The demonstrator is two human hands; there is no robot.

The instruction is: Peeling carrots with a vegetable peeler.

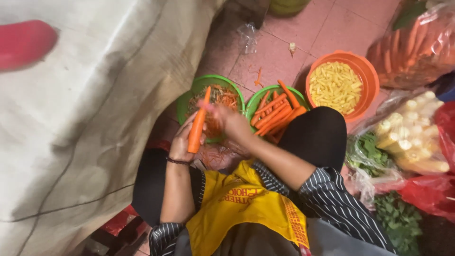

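Over the green bowl [189, 97], left hand [182, 142] grips a carrot [197, 124]; blurred right hand's [227, 118] grip can't be told.

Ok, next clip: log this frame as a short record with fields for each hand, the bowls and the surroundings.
left hand: holds a carrot upright over the green bowl of peelings
right hand: blurred, at the carrot; tool cannot be told
second green bowl: holds peeled carrots
orange bowl: pale yellow cut pieces
right side: bagged carrots, leafy greens
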